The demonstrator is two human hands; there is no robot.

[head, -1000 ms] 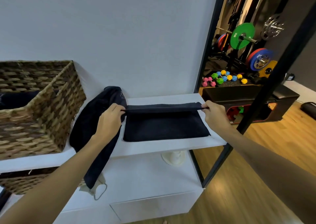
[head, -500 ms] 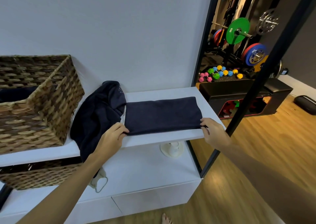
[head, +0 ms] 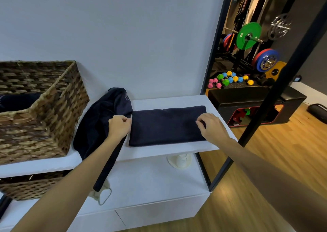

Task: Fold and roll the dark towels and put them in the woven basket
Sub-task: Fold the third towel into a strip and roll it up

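A folded dark towel point(head: 166, 125) lies flat as a long rectangle on the white shelf point(head: 177, 151). My left hand point(head: 119, 127) sits at its left end with fingers curled, pinching that edge. At the right end my right hand point(head: 210, 125) pinches the towel with curled fingers. A second dark towel point(head: 99, 120) lies crumpled just left of it and hangs over the shelf's front edge. The woven basket point(head: 53, 118) stands at the left on the same shelf, with dark cloth point(head: 17, 101) showing inside it.
A second woven basket point(head: 30, 187) sits on the lower white cabinet point(head: 150, 187), beside a pale face mask point(head: 100, 195) and a white round base point(head: 179, 161). A black frame post point(head: 276, 90) stands right of the shelf. Weight plates and coloured dumbbells point(head: 231, 79) fill the room beyond.
Both hands drew the towel's far edge toward me, folding it in half. They have since moved from the near corners up to the middle of the two short ends.
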